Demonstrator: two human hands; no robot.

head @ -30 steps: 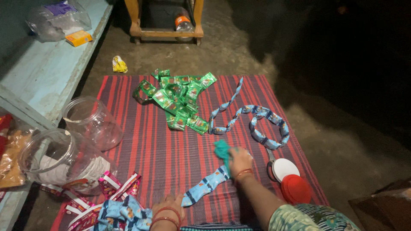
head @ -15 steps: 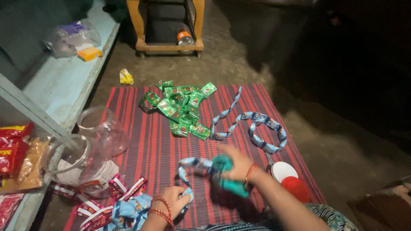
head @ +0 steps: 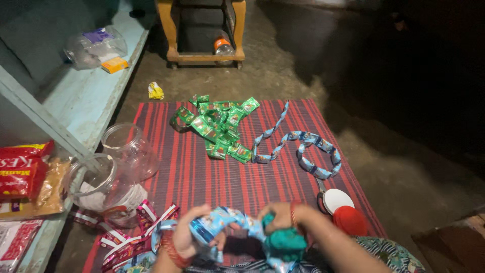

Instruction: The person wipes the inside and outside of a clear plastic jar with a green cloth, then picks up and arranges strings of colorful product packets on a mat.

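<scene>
Both my hands work at the near edge of a red striped mat. My left hand grips one end of a light blue sachet strip. My right hand holds the same strip's other end together with a teal bundle. A longer blue sachet strip lies looped on the mat's far right. A pile of green sachets lies at the mat's far middle. Red and white sachets lie by my left wrist.
Two clear plastic jars stand at the mat's left edge. A white lid, a red lid and scissors lie at the right. A blue shelf with packets runs along the left. A wooden stool with a bottle stands far off.
My right hand drew the blue strip and teal bundle from mid-mat back towards me. My left hand rose to take hold of the strip. The camera tilted left.
</scene>
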